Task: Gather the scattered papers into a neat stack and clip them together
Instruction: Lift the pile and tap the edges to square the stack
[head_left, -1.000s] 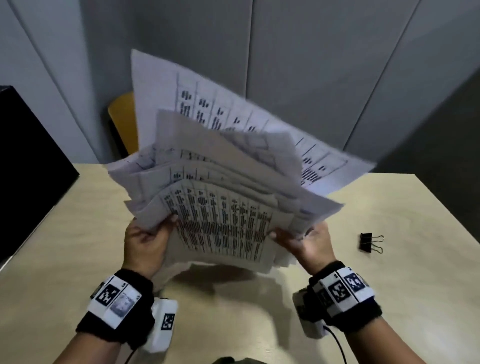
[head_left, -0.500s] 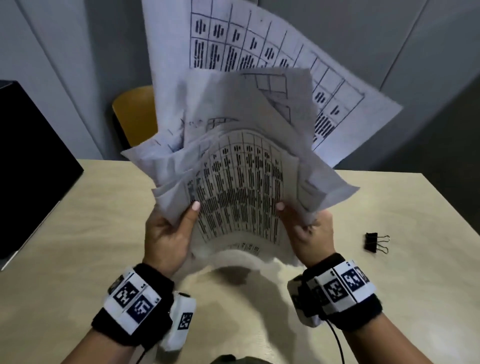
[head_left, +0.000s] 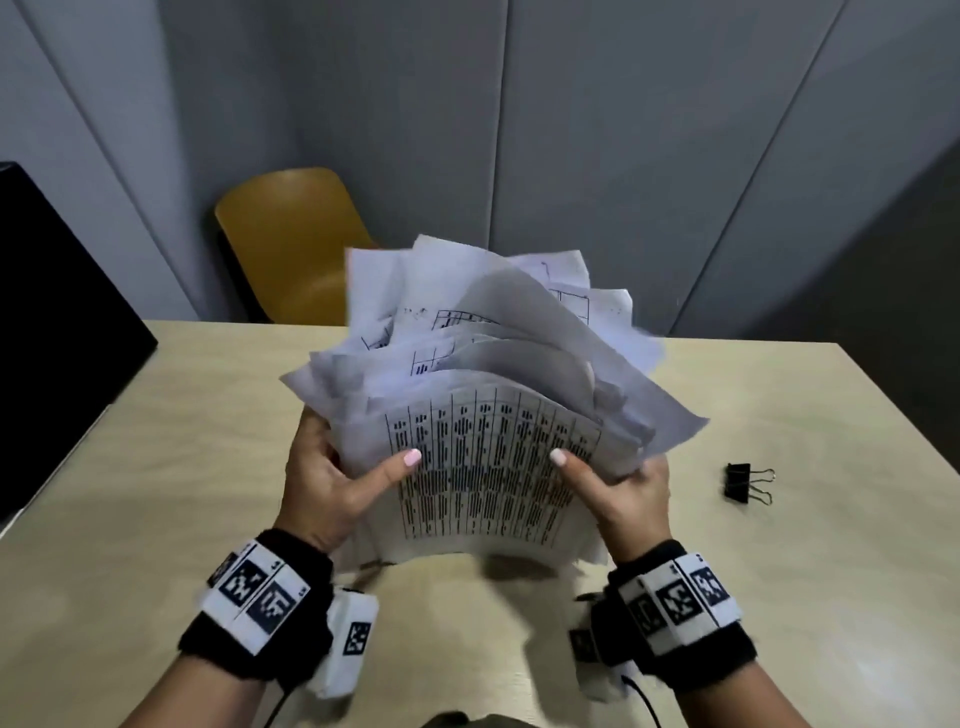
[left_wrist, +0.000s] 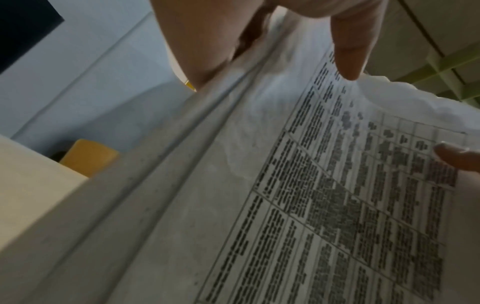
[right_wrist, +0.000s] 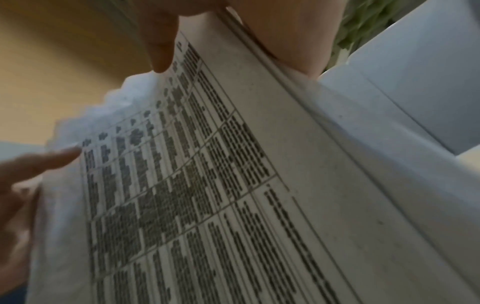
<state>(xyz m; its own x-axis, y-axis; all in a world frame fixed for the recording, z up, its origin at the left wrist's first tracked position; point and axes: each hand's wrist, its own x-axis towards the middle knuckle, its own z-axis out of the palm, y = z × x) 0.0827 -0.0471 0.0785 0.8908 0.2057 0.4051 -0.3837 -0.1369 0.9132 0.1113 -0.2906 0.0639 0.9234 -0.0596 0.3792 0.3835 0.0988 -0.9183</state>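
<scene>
A loose bundle of white printed papers (head_left: 488, 415) stands on its lower edge on the wooden table (head_left: 156, 467), fanned and uneven at the top. My left hand (head_left: 332, 483) grips the bundle's left side, thumb across the front sheet's table print. My right hand (head_left: 623, 493) grips the right side the same way. Both wrist views are filled by the front sheet (left_wrist: 337, 205) (right_wrist: 207, 185), with a thumb and fingers clamping the paper edges. A black binder clip (head_left: 743, 483) lies on the table to the right of my right hand, untouched.
A yellow chair (head_left: 291, 244) stands behind the table's far edge against grey wall panels. A black screen-like object (head_left: 52, 338) fills the left side. Bare tabletop stretches in front of and beside the papers.
The bundle, raised high and spread wide earlier, has come down toward the table, its sheets drawn closer together. Both hands keep their grip on its sides.
</scene>
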